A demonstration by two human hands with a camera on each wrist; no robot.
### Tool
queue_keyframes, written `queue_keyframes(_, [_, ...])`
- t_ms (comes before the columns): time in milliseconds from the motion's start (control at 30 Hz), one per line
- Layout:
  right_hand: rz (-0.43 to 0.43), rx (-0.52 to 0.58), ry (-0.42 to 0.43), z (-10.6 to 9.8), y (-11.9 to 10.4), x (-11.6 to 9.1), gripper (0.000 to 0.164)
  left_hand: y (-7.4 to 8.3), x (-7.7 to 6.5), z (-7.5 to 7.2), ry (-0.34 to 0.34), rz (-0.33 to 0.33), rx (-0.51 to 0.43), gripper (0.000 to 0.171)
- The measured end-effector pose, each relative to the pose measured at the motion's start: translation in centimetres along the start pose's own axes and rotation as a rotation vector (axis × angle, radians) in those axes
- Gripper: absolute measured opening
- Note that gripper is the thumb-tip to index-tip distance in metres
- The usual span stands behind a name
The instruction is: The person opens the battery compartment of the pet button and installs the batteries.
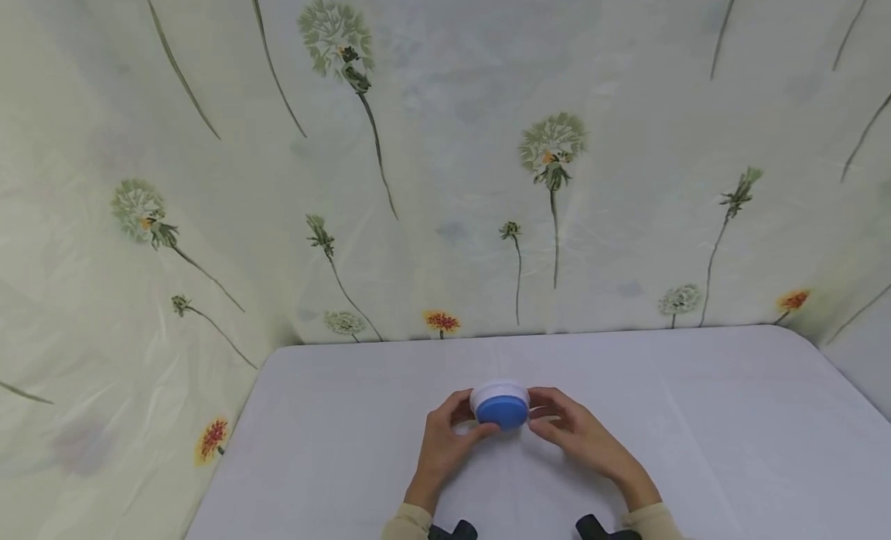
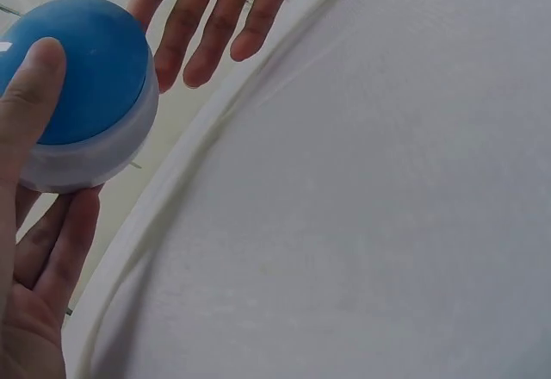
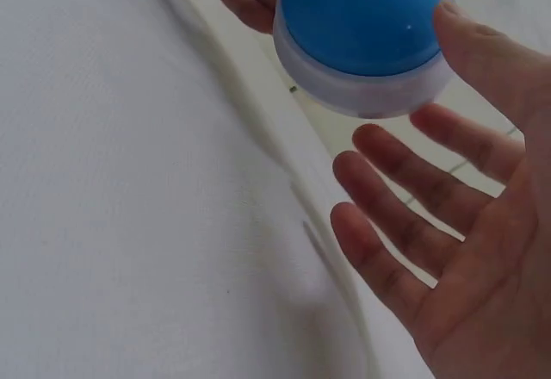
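Observation:
A round, squat object with a smooth blue domed face (image 1: 503, 412) and a whitish, cloudy rim is held up over the white table; its exact kind cannot be told. My left hand (image 1: 445, 447) grips it from the left. In the left wrist view the left thumb (image 2: 30, 95) lies on the blue face, with the fingers behind and under the rim. My right hand (image 1: 588, 439) is at the object's right side. The right wrist view shows the right thumb (image 3: 482, 52) at the edge of the blue face, the index fingertip by the rim, and the other fingers loosely spread.
A white cloth covers the table (image 1: 334, 424), whose far edge meets a curtain (image 1: 445, 176) printed with dandelions and flowers. The curtain also runs along the left and right sides. Black pieces (image 1: 462, 531) show by the wrists at the bottom.

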State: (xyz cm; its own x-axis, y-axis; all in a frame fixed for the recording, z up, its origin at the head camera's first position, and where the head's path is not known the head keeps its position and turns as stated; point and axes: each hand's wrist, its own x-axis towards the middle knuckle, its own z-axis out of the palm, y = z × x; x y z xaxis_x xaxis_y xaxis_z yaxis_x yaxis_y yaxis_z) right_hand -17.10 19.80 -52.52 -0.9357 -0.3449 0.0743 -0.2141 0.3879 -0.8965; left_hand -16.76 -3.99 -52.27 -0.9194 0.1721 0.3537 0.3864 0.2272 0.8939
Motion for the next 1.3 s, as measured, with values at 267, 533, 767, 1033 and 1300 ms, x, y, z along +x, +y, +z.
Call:
queue_keyframes(267, [-0.059, 0.035, 0.056, 0.6, 0.0, 0.1, 0.051, -2.6, 0.0, 0.9, -0.029, -0.11, -0.075, 0.049])
queue_keyframes(533, [-0.056, 0.084, 0.097, 1.1, 0.5, 0.1, 0.041, -3.4, 0.0, 1.2, -0.045, -0.03, -0.073, 0.058])
queue_keyframes(767, [0.045, 0.166, 0.082, 1.1, 0.8, 0.0, 0.038, -3.6, -0.2, 1.2, -0.108, 0.167, 0.056, 0.094])
queue_keyframes(1033, [0.012, 0.201, 0.032, 1.1, 1.2, 0.7, 0.048, -4.1, 0.1, 0.9, -0.069, 0.303, 0.327, 0.087])
queue_keyframes(1300, [-0.027, 0.176, -0.011, 0.7, 0.5, 0.8, 0.045, -4.0, 0.5, 0.8, -0.065, 0.255, 0.331, 0.083])
